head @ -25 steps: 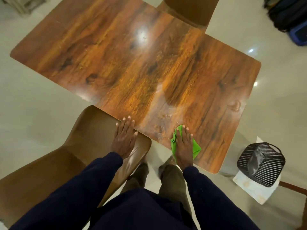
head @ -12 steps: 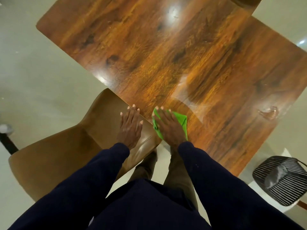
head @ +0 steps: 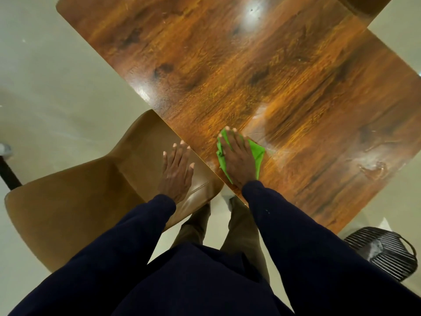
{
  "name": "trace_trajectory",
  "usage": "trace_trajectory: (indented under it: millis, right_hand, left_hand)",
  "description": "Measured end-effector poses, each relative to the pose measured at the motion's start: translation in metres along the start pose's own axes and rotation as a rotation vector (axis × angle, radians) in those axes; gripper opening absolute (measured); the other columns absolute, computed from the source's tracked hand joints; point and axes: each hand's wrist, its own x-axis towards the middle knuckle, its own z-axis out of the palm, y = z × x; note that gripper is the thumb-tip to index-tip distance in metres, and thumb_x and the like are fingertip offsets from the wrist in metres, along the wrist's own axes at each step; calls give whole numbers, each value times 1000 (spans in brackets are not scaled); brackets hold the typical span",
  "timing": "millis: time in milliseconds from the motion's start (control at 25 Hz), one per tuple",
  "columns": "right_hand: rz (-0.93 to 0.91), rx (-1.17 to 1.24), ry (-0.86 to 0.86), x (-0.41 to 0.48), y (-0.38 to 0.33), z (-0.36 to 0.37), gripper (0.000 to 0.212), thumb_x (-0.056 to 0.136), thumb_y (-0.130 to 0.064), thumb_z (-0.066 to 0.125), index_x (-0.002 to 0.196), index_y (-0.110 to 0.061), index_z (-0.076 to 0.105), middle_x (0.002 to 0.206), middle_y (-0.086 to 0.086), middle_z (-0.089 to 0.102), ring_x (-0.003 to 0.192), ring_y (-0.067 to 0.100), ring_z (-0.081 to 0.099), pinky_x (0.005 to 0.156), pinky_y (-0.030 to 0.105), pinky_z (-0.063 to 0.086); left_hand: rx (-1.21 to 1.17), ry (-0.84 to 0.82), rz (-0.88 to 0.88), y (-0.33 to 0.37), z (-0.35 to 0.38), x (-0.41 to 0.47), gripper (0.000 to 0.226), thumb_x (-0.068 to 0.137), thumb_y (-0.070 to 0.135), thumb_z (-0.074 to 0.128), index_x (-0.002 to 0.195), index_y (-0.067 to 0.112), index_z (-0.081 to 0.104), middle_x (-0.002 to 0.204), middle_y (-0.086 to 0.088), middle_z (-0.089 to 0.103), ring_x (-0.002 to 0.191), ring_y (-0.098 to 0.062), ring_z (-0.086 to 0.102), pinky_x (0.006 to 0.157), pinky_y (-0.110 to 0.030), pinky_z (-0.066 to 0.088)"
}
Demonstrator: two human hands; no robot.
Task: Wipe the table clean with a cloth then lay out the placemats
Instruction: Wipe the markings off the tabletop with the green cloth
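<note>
Cloth handling: the green cloth (head: 257,153) looks thin, soft and light, and it is bunched into folds under your palm. It will crumple or slide out unless you press it flat. Judged best hold: your whole palm on its middle and your fingers spread toward its far edge (no pinching needed on a glossy top).

Position: the cloth lies on the wooden table (head: 227,65), at the near edge, just beside the point where the brown chair (head: 91,190) tucks under.

Right hand (head: 239,160): flat on top of the cloth, fingers straight and spread, pressing down, not curled round it. Green shows past the fingertips and on both sides of the hand.

Left hand (head: 176,172): flat on the chair, fingers straight and relaxed, holding nothing.

Look: bright green, unpatterned and creased. A pale, wet-looking streak (head: 284,151) runs along the tabletop to the right of it.

Judgement: this is the wiping stage, and most of the top lies beyond your reach. No placemats are in view.
</note>
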Motion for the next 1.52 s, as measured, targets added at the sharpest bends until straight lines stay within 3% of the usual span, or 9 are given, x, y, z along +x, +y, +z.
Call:
trace_trajectory:
  millis: [120,320,480,640,800,1000,1200,1360,1520]
  right_hand:
    - [-175,21,-55,-2,-21,10,58,107,-24,32,165,-14,31,175,15,19,162,36,14,130,56,16]
    - [-420,28,-198,-84,23,10,74,102,-23,58,167,-21,22,176,10,11,164,30,7,133,52,7]
    - [-237,31,-140,-132,78,-7,63,107,-28,49,166,-20,27,175,10,20,162,31,16,128,58,24]
    - [77,1,2,-74,63,-8,57,110,-28,45,164,-16,31,174,14,21,162,34,16,129,58,21]
    - [66,18,18,-19,7,2,55,112,-32,42,164,-16,33,173,15,23,161,35,19,130,57,17]
    - [-113,38,-104,-114,13,10,69,104,-31,51,166,-18,25,175,13,14,163,33,10,131,55,10]
    - [179,43,-75,-195,68,-8,61,109,-39,45,165,-18,30,175,10,19,163,31,15,126,61,23]
    - [548,3,47,-112,97,-22,55,112,-35,34,164,-17,33,175,11,19,163,30,13,131,55,12]
    - [550,-14,115,-17,97,-28,53,113,-35,32,163,-16,35,174,13,21,162,33,17,130,56,16]
  left_hand:
    - [5,7,7,2,1,0,58,115,36,26,166,8,29,175,-15,22,164,-32,12,132,-59,11]
    - [6,17,81,11,5,11,57,115,33,28,166,7,30,175,-15,21,164,-31,13,133,-57,10]
    - [29,17,139,26,11,22,54,115,29,31,165,7,33,174,-15,24,164,-33,16,130,-62,18]
    - [21,21,118,23,13,25,54,115,27,30,165,6,32,174,-15,23,164,-33,14,130,-63,17]
    - [22,14,102,16,15,22,55,116,30,27,166,6,29,175,-16,20,164,-34,13,129,-64,18]
    - [-19,-7,166,38,20,36,57,115,29,32,166,4,25,176,-16,16,164,-34,11,131,-61,14]
    - [9,-82,252,63,34,50,61,115,35,29,168,5,20,177,-16,10,165,-35,5,132,-61,11]
    - [51,-111,237,66,38,59,66,114,38,30,169,5,14,178,-16,4,165,-34,-1,133,-59,6]
    - [80,-98,169,57,35,57,68,114,40,30,169,6,10,178,-16,1,165,-35,-2,132,-61,8]
